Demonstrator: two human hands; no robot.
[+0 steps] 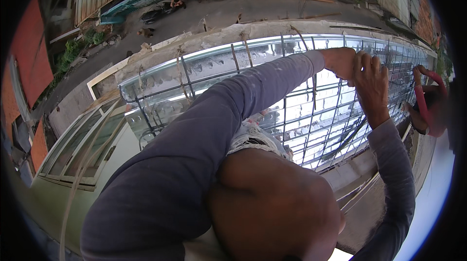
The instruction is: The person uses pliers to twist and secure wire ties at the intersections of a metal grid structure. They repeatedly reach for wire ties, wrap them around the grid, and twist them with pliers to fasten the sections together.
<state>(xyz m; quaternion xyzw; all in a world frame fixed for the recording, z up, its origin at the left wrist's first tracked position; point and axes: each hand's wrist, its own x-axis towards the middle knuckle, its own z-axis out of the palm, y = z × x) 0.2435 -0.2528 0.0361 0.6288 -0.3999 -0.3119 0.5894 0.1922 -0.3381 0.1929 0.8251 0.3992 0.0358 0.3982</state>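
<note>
My left hand (340, 63) reaches across from the left in a grey sleeve to the steel rebar mesh (318, 123). Its fingers are mostly hidden by my right hand (371, 84), which meets it at the mesh's upper part. The right hand's fingers are bent and pressed together around something too small or hidden to make out. Beneath both hands, dark bars cross in a grid over shiny corrugated metal sheeting (168, 111). A bundle of white string (253, 141) lies below my left forearm.
Upright bars (235, 58) stick up along the rough concrete ledge (214, 37). Beyond it, far below, runs a street (219, 10). Another person's pink-red sleeve (422, 102) is at the mesh's right end. Framed windows (80, 146) stand at left. A blurred rounded bare-skin shape fills the lower middle.
</note>
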